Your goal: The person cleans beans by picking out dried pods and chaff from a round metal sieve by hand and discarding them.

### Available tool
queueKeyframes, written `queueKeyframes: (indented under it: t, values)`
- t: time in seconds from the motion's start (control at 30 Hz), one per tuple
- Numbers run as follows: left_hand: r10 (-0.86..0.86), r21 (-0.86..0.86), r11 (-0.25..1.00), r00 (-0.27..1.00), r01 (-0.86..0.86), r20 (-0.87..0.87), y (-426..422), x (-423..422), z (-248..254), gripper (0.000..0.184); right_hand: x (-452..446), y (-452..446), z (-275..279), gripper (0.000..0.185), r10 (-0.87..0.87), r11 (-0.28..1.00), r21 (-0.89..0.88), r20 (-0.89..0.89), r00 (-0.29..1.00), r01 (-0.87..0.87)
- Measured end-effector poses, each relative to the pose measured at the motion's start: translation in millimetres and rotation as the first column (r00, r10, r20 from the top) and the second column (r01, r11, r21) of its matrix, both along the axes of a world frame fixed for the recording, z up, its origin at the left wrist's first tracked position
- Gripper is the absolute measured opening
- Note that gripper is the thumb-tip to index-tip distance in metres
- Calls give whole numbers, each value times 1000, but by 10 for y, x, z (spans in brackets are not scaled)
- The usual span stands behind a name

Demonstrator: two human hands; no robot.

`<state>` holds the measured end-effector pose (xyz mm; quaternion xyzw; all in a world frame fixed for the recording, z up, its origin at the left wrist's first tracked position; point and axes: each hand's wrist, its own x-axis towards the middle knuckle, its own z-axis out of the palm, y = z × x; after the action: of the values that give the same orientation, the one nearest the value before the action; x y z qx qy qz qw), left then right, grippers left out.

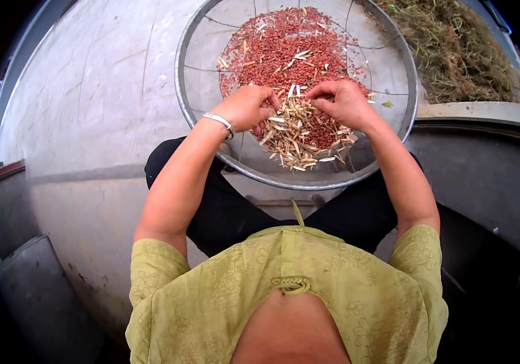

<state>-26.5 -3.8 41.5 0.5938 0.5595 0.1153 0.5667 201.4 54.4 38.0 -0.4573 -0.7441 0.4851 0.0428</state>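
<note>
A large round sieve with a metal rim and wire mesh rests at my knees. Small red beans spread across its far and middle part. Nearer me lies a heap of dry, pale bean husks, with more beans among them. My left hand, with a bracelet on its wrist, has its fingers curled closed on husks at the heap's left side. Opposite it, my right hand is bent over the heap's upper right, thumb and fingers drawn together; what they pinch is too small to make out.
Dried plant stalks are piled beyond the sieve at the upper right, behind a low pale ledge. Concrete floor stretches to the left. A dark grey slab leans at the lower left. My dark-trousered knees flank the sieve's near edge.
</note>
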Motion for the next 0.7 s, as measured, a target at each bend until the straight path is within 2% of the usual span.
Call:
queueKeyframes:
  t: [0.1,0.13,0.17,0.23,0.27,0.3,0.4,0.43,0.47,0.5,0.57,0.6,0.63,0.7]
  values:
    - [45,15,999,999,-45,7,74,-36,-24,13,0,40,-106,27,17,962,273,-50,999,-3]
    - [52,3,999,999,-52,10,100,-51,-33,12,-3,56,-146,39,88,943,321,4,996,-85]
    - [56,-2,998,998,-56,6,111,-65,-44,12,-20,44,-201,39,92,945,315,0,996,-88]
    - [227,-157,968,952,-197,205,121,-96,-80,12,-123,-70,-228,52,229,827,520,33,973,-212]
    - [281,-256,944,914,-208,291,137,-142,-170,11,-150,-146,-202,60,245,869,417,102,964,-265]
    - [282,-262,942,915,-208,289,132,-127,-172,11,-214,-232,-87,60,272,868,374,192,943,-326]
    - [425,-316,902,722,-292,546,129,-68,-165,13,-326,-467,-43,61,404,806,371,224,887,-461]
    - [426,-317,902,722,-294,545,140,-60,-155,13,-336,-541,-82,60,441,775,392,226,869,-495]
    - [472,-351,881,654,-318,591,148,-49,-134,13,-338,-596,-167,48,501,732,422,201,842,-536]
    - [514,-386,858,581,-340,632,152,-43,-126,14,-336,-647,-224,48,502,731,421,200,841,-537]
    - [527,-392,850,539,-353,657,147,-49,-141,15,-329,-738,-320,36,561,684,489,122,819,-542]
    - [535,-397,843,496,-363,684,151,-51,-137,16,-335,-762,-352,29,557,686,473,150,817,-554]
    - [542,-403,837,453,-371,708,155,-44,-119,18,-325,-746,-365,29,557,685,474,149,817,-554]
    - [596,-430,798,444,-423,669,138,-31,-125,19,-304,-694,-346,23,585,681,448,142,798,-579]
